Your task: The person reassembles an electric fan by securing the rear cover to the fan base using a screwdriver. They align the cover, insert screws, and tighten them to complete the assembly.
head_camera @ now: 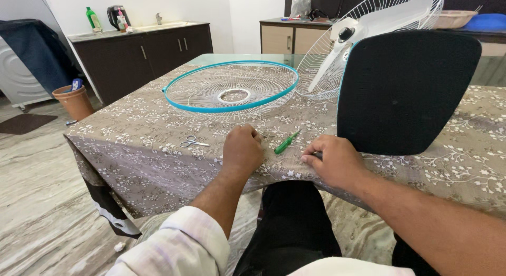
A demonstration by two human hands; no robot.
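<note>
The person sat at the near edge of the bench, which was covered with a brown flowered cloth, both forearms reaching over it. The left hand rested on the cloth curled into a loose fist, fingers tucked under, and I could not tell whether anything was inside it. The right hand lay knuckles up just beside it, fingers bent down against the cloth; something small and dark showed at their tips, too hidden to name.

Between the two hands, a little beyond the knuckles, lay a green screwdriver, slanted with its tip pointing away to the right. It touched neither hand, though it was nearer the right one's fingertips. Left of the left hand, apart from it, lay a small pair of scissors.

Farther out, a round wire fan guard with a blue rim lay flat in the middle of the bench. To its right stood the fan's black base, tipped up, with the white blade and rear cage behind it. Dark cabinets stood against the far wall.
</note>
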